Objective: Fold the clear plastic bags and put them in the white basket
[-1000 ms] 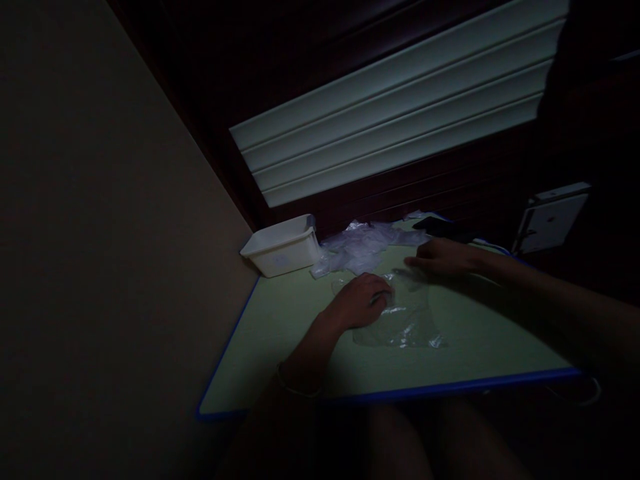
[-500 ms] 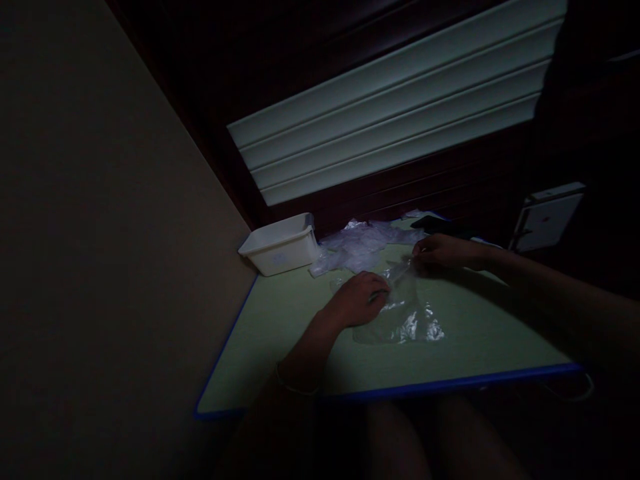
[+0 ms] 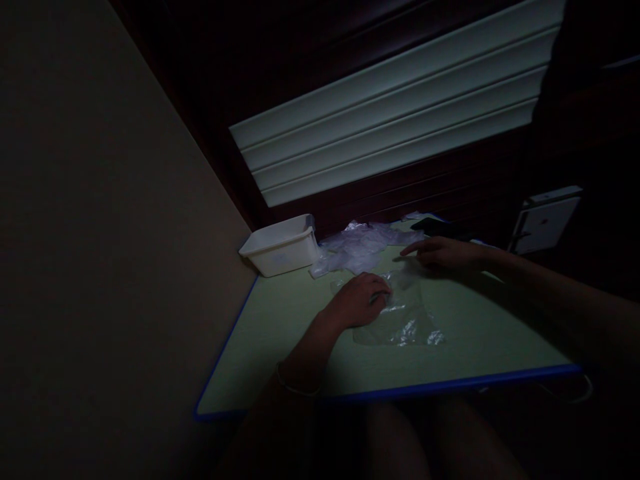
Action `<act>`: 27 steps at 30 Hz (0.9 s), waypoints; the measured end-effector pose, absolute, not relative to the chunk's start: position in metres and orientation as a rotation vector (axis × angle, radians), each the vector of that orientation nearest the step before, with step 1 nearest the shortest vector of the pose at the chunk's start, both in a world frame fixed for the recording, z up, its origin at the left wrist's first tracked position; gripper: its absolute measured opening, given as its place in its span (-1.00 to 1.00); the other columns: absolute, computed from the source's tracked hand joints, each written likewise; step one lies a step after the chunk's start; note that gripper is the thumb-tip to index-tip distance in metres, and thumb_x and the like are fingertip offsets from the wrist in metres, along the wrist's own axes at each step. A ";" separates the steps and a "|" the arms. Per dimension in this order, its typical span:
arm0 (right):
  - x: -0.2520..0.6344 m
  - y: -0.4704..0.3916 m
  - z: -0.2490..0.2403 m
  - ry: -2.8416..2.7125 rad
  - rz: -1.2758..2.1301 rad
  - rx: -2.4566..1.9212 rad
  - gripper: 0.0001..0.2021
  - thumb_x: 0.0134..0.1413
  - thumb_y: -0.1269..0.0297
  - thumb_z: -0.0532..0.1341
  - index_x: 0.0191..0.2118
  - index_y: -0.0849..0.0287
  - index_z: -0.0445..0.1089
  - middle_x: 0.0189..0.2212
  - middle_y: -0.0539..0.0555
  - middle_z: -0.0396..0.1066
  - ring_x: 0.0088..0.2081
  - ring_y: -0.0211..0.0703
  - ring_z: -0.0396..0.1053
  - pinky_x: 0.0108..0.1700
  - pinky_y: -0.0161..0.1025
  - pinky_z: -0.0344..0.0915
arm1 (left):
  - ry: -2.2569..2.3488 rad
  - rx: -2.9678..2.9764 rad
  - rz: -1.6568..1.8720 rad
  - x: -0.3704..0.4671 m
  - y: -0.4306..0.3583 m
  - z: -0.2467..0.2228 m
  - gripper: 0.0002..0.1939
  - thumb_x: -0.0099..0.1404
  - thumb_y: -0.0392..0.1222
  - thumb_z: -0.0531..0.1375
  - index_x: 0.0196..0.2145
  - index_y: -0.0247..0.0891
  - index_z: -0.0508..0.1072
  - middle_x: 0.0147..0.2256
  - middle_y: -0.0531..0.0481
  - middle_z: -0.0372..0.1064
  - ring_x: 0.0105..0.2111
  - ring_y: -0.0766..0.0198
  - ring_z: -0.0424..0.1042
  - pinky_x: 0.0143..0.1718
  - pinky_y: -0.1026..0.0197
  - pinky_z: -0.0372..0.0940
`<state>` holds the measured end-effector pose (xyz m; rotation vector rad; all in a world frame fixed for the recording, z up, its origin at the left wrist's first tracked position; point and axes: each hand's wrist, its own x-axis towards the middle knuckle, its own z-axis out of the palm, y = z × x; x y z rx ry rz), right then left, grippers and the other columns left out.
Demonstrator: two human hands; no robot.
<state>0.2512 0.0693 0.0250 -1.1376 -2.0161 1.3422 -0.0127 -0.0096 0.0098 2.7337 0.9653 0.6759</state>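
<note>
Lying on the counter (image 3: 285, 340), the clear plastic bag (image 3: 395, 333) is touched by the curled left hand (image 3: 357, 300); whether film is pinched in that grip cannot be told. At its far edge the right hand (image 3: 443, 255) is held with forefinger extended — closure on film there is hidden by blur. Light, limp, slippery handling is to be expected, best taken by a corner or rim. Sliding room is offered toward the blue edge (image 3: 450, 387), while the far side is bounded by crumpled film (image 3: 360, 243) and the white bin (image 3: 287, 257).
</note>
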 end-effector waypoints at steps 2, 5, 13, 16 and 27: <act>0.252 0.071 0.025 -2.170 1.228 -1.183 -0.64 0.01 0.12 0.18 -0.15 0.23 0.49 -0.65 0.00 0.34 -0.63 -0.24 0.22 -0.58 -0.28 0.13 | 0.969 2.729 0.675 -0.013 -0.010 0.010 -0.76 0.28 -0.30 0.10 -0.14 -0.26 0.49 -0.07 -0.09 0.44 -0.02 0.21 0.35 0.11 0.11 0.23; 0.255 0.075 0.026 -2.366 0.961 -1.203 -0.67 -0.03 0.04 0.19 -0.37 0.23 0.51 -0.56 0.08 0.43 -0.55 -0.18 0.30 -0.50 -0.25 0.19 | 0.979 2.720 0.666 -0.013 -0.010 0.010 -0.76 0.28 -0.30 0.10 -0.14 -0.25 0.49 -0.07 -0.09 0.43 -0.02 0.20 0.35 0.11 0.10 0.23; 0.258 0.076 0.028 -2.485 0.720 -1.180 -0.70 -0.06 0.03 0.17 -0.47 0.19 0.44 -0.51 0.08 0.42 -0.41 -0.08 0.34 -0.36 -0.21 0.22 | 1.013 2.710 0.669 -0.013 -0.010 0.008 -0.77 0.28 -0.30 0.11 -0.14 -0.27 0.49 -0.07 -0.10 0.43 -0.03 0.20 0.35 0.11 0.11 0.24; 0.256 0.075 0.028 -2.408 0.750 -1.184 -0.71 -0.11 0.02 0.20 -0.49 0.17 0.40 -0.51 0.07 0.40 -0.41 -0.09 0.32 -0.35 -0.20 0.23 | 1.000 2.712 0.668 -0.013 -0.010 0.009 -0.76 0.28 -0.30 0.11 -0.14 -0.27 0.49 -0.07 -0.09 0.43 -0.02 0.21 0.35 0.11 0.12 0.24; 0.247 0.067 0.032 -2.023 1.070 -1.163 -0.62 -0.07 -0.06 0.27 -0.36 0.18 0.30 -0.59 -0.01 0.33 -0.57 -0.27 0.23 -0.51 -0.29 0.14 | 1.012 2.724 0.664 -0.012 -0.011 0.009 -0.76 0.30 -0.28 0.09 -0.12 -0.28 0.49 -0.07 -0.09 0.43 -0.02 0.22 0.35 0.11 0.12 0.23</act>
